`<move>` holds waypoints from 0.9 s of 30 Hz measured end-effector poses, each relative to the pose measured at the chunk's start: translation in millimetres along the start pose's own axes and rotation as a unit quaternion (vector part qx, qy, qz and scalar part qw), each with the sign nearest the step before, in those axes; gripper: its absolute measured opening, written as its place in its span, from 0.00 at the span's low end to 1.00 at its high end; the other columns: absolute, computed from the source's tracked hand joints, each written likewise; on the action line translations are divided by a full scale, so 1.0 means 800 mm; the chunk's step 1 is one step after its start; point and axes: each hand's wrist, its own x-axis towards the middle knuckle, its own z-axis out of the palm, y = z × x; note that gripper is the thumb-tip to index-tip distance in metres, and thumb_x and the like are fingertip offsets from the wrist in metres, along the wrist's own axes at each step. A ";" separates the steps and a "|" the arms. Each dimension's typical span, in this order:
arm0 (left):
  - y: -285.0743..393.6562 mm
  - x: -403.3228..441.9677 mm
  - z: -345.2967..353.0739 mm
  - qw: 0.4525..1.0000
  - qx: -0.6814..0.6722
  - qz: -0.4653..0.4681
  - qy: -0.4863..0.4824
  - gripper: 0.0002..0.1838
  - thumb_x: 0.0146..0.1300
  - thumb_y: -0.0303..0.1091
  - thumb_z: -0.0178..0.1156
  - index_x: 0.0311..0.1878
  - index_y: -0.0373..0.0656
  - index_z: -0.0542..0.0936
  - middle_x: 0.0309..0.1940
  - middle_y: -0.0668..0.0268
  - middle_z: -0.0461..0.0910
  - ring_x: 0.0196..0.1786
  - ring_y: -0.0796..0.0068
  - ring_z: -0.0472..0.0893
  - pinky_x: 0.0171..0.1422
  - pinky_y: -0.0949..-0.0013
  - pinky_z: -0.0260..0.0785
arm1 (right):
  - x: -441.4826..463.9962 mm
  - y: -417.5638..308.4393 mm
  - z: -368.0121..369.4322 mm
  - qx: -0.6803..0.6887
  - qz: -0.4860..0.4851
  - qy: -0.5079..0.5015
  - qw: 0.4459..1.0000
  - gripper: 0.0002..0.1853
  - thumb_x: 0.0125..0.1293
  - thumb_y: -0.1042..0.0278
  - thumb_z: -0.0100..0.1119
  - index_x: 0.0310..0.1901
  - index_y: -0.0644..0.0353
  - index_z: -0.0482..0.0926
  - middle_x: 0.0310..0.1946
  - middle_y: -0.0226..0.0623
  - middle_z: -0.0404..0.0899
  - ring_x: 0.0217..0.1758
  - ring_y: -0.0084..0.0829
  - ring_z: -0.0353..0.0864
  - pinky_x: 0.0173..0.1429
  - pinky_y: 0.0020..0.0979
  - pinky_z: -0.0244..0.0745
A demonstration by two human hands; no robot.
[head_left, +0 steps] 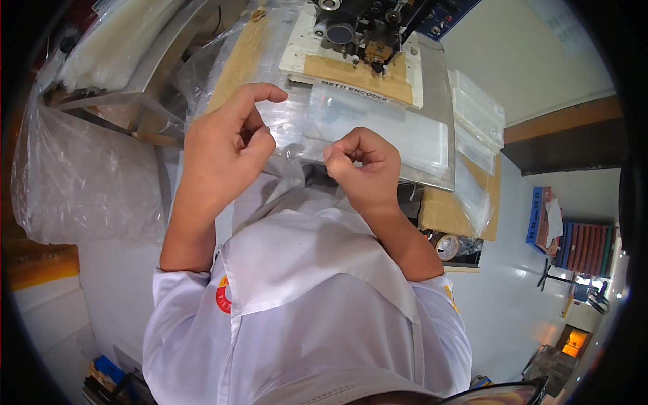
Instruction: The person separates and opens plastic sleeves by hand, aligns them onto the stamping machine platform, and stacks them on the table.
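My left hand (233, 138) is raised over the near edge of the metal worktop, its index finger curved and held apart from the thumb, with nothing visible between them. To its right, my right hand (368, 165) has thumb and forefinger pinched together. Anything in that pinch is too thin and clear to make out against the shiny surface. Just beyond the right hand lies a stack of clear plastic bags (398, 138). Behind the bags stands a coding machine (368, 50) marked "METO ENCODER", with brown tape or board on its base.
More clear plastic packs (478, 111) lie at the worktop's right, above a cardboard sheet (445, 210). A tape roll (447, 247) sits below. On the left, a large clear bag (88, 175) hangs beside a metal stand (158, 74) bearing plastic film.
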 end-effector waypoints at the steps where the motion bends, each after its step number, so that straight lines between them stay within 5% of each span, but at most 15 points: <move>1: -0.001 0.001 0.002 1.000 -0.019 -0.005 0.006 0.22 0.54 0.17 0.53 0.53 0.42 0.79 0.24 0.74 0.72 0.26 0.88 0.68 0.32 0.80 0.61 | 0.001 0.000 0.000 0.014 0.002 0.006 1.000 0.06 0.54 0.78 0.66 0.24 0.62 0.77 0.24 0.27 0.79 0.25 0.14 0.74 0.30 0.19 0.69; 4: -0.001 0.001 0.001 0.996 -0.091 0.000 0.006 0.22 0.55 0.17 0.53 0.54 0.40 0.78 0.25 0.72 0.74 0.28 0.88 0.70 0.33 0.80 0.63 | -0.003 -0.002 -0.010 0.029 0.034 -0.050 0.998 0.05 0.56 0.75 0.65 0.34 0.61 0.80 0.33 0.30 0.81 0.35 0.18 0.77 0.41 0.23 0.72; 7: -0.007 0.000 -0.002 0.983 -0.182 0.022 -0.015 0.19 0.57 0.17 0.55 0.53 0.38 0.77 0.27 0.69 0.77 0.30 0.85 0.74 0.35 0.80 0.65 | 0.008 -0.001 -0.009 0.125 -0.064 -0.052 0.989 0.14 0.62 0.69 0.63 0.49 0.62 0.78 0.47 0.33 0.80 0.49 0.23 0.76 0.55 0.28 0.69; 10: -0.005 0.001 -0.002 0.958 -0.282 0.014 -0.040 0.17 0.58 0.19 0.57 0.53 0.36 0.76 0.29 0.67 0.79 0.30 0.82 0.76 0.36 0.78 0.68 | 0.018 0.022 -0.008 0.070 -0.023 -0.090 0.993 0.21 0.66 0.63 0.59 0.59 0.62 0.73 0.57 0.35 0.74 0.59 0.25 0.70 0.64 0.32 0.63; 14: -0.011 0.003 -0.001 0.928 -0.369 0.011 -0.050 0.13 0.61 0.20 0.57 0.50 0.36 0.78 0.31 0.69 0.80 0.31 0.85 0.75 0.36 0.79 0.69 | 0.020 0.026 -0.018 0.095 0.123 -0.233 0.960 0.17 0.70 0.60 0.57 0.54 0.62 0.76 0.41 0.30 0.80 0.43 0.20 0.77 0.52 0.24 0.69; 15: -0.017 0.007 -0.002 0.933 -0.357 0.010 -0.050 0.12 0.62 0.21 0.57 0.49 0.36 0.79 0.31 0.68 0.80 0.31 0.85 0.75 0.36 0.80 0.69 | 0.018 0.010 -0.021 0.140 0.156 -0.217 0.953 0.12 0.70 0.63 0.58 0.49 0.59 0.78 0.32 0.25 0.78 0.31 0.15 0.73 0.39 0.20 0.68; 18: -0.034 0.028 0.008 0.943 -0.324 -0.007 -0.073 0.10 0.63 0.22 0.57 0.47 0.35 0.81 0.32 0.67 0.81 0.30 0.85 0.75 0.35 0.80 0.68 | 0.035 -0.039 -0.049 -0.018 0.101 -0.062 0.993 0.08 0.66 0.70 0.62 0.46 0.58 0.79 0.29 0.23 0.76 0.26 0.13 0.69 0.32 0.19 0.66; 21: -0.042 0.061 0.054 0.939 -0.313 -0.058 -0.130 0.11 0.64 0.25 0.58 0.48 0.35 0.82 0.32 0.67 0.81 0.29 0.85 0.74 0.34 0.79 0.68 | 0.078 -0.042 -0.098 -0.210 -0.034 -0.082 0.974 0.09 0.63 0.74 0.66 0.44 0.58 0.80 0.30 0.21 0.76 0.24 0.09 0.64 0.29 0.14 0.63; 27: -0.056 0.112 0.137 0.944 -0.250 -0.092 -0.195 0.15 0.65 0.28 0.58 0.53 0.37 0.82 0.30 0.67 0.80 0.28 0.83 0.76 0.33 0.76 0.70 | 0.153 0.004 -0.173 -0.270 0.055 -0.146 0.950 0.05 0.62 0.78 0.65 0.40 0.62 0.82 0.31 0.23 0.79 0.29 0.12 0.71 0.35 0.17 0.68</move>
